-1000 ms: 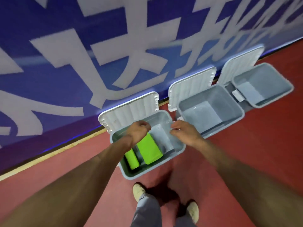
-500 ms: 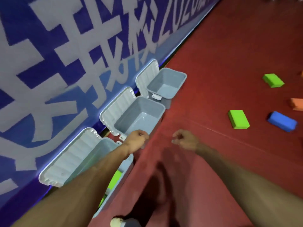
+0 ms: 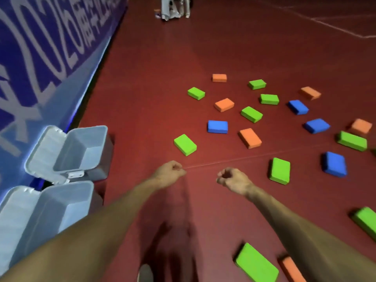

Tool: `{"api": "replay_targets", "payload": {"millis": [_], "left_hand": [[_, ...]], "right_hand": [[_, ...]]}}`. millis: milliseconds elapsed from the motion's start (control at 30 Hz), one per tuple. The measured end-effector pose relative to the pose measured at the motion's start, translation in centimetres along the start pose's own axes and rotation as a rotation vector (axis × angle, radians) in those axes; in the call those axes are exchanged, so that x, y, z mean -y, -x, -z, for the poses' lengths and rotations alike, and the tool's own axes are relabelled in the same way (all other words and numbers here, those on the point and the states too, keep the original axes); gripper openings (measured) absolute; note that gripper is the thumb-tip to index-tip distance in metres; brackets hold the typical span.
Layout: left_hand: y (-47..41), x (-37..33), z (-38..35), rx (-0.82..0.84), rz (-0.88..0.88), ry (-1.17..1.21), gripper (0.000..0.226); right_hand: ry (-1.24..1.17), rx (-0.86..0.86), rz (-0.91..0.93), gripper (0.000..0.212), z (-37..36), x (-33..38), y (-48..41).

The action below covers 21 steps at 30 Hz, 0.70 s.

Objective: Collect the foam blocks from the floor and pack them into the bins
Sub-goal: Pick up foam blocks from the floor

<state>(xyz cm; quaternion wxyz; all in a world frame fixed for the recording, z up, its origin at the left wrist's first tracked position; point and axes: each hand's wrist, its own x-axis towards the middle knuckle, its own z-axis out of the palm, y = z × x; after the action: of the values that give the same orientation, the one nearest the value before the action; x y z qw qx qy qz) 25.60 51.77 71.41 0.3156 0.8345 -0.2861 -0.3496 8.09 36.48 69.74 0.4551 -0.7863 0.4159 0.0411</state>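
L hand (image 3: 169,172) + R hand (image 3: 233,180): fingers curled in, both empty, above floor (image 3: 158,94). Foam blocks (image 3: 185,144) untouched; bins (image 3: 95,151) at floor's left edge.

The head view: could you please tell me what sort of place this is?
Probably an indoor sports hall: a red sports floor with a painted white line, a long blue printed banner along its edge, and foam blocks scattered near open grey bins.

The red floor (image 3: 154,102) carries foam blocks (image 3: 251,114) scattered from 1 to 5 o'clock, green, orange and blue, lying flat and mostly apart. Two open grey bins (image 3: 81,151) stand side by side at 8 to 9 o'clock, along the foot of the blue wall (image 3: 40,58).
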Motion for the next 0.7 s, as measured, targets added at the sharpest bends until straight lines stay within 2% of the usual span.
{"api": "replay_targets", "payload": {"millis": [200,467,700], "left_hand": [[-8.9,-1.1,0.9,0.061,-0.003,0.007,0.029],[-22.1,0.4,11.7,0.032,0.047,0.168,0.016],[-32.7,0.1,17.9,0.044,0.047,0.168,0.022]], "right_hand": [[0.008,-0.036,-0.096,0.007,0.9,0.3,-6.3],[0.106,-0.007,-0.110,0.030,0.3,11.9,-19.9],[0.124,-0.041,-0.104,0.035,2.3,18.1,-29.7]]}}
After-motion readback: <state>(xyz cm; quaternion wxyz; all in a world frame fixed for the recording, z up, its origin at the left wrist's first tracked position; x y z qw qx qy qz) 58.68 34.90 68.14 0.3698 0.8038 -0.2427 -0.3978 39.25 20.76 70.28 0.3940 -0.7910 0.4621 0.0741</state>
